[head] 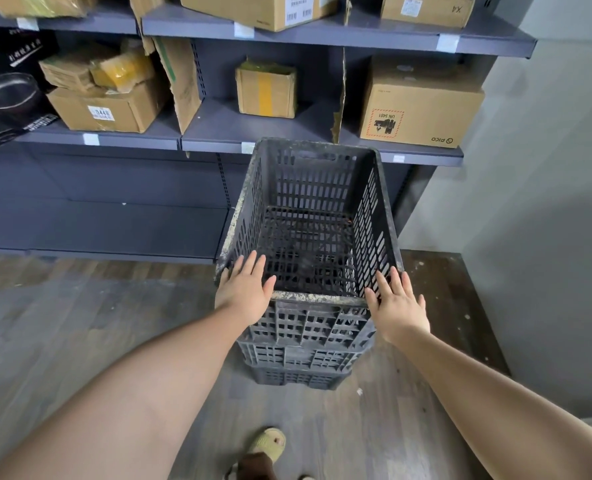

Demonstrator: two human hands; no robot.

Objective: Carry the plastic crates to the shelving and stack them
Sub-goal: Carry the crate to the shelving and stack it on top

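Observation:
A stack of black slotted plastic crates (308, 344) stands on the floor right in front of the grey shelving (214, 131). The top crate (308, 209) is empty and its rim is stained pale. My left hand (244, 289) lies with straight fingers on the near left corner of that rim. My right hand (400, 304) rests flat, fingers spread, on the near right corner. Neither hand curls round the rim. The lower crates show only their near walls.
Cardboard boxes (419, 105) fill the upper shelves, with a black printed carton (7, 84) at the left. A grey wall (547, 202) closes the right side. Wood-look floor (79, 323) spreads to the left. My sandalled foot (266, 443) is near the bottom edge.

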